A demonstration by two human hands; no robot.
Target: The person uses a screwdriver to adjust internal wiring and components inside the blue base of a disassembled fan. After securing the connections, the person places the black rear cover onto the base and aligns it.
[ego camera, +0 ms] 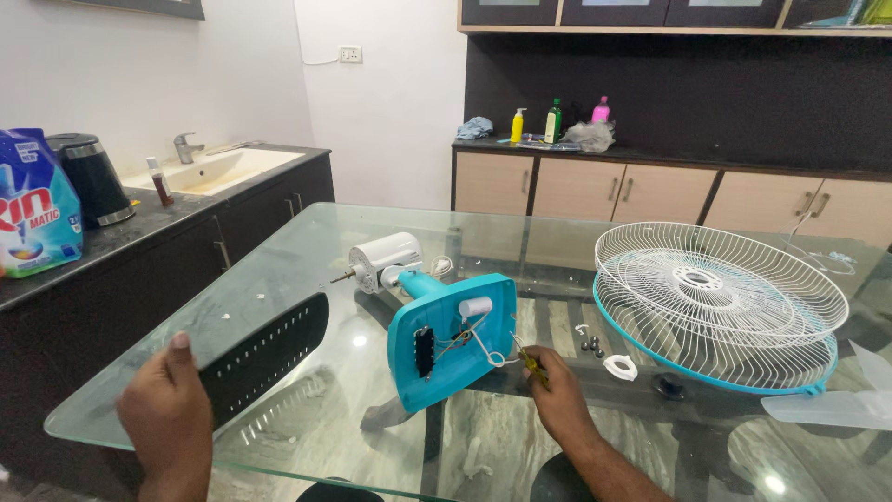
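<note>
On the clear glass table, the person's left hand grips the near end of a flat black perforated plastic cover plate, whose long axis runs from that hand up and to the right. The right hand is closed around what looks like a small yellow-handled screwdriver, its tip pointing up-left toward the turquoise square plastic fan base. The base lies tipped on its side, its neck leading back to the white cylindrical motor housing; white wire fan guards with a turquoise rim rest well to the right.
</note>
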